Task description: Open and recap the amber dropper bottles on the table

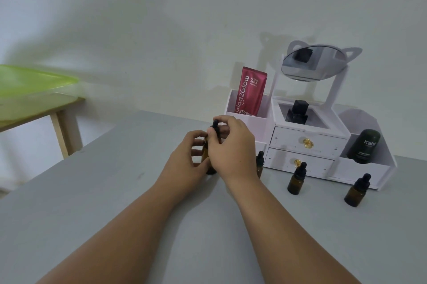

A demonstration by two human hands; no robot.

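1. Amber glass is probably making the held dropper bottle (209, 159) light, rigid, slick and breakable (a slip is looking costly). The body is suiting a steadying wrap and the black dropper cap (216, 129) a fingertip pinch.
2. The left hand (189, 156) is curling round the body, which seems to be resting on the grey table (115, 191). The right hand (231, 145) is pinching the cap from above.
3. The bottle is looking small, dark brown and cylindrical, with a rubber bulb on top; I cannot tell whether the cap is loosened.
4. Right of the right hand, a half-hidden bottle (260, 163) is standing just beside the wrist, with a middle bottle (297, 179) and a far bottle (357, 191) beyond, all capped.
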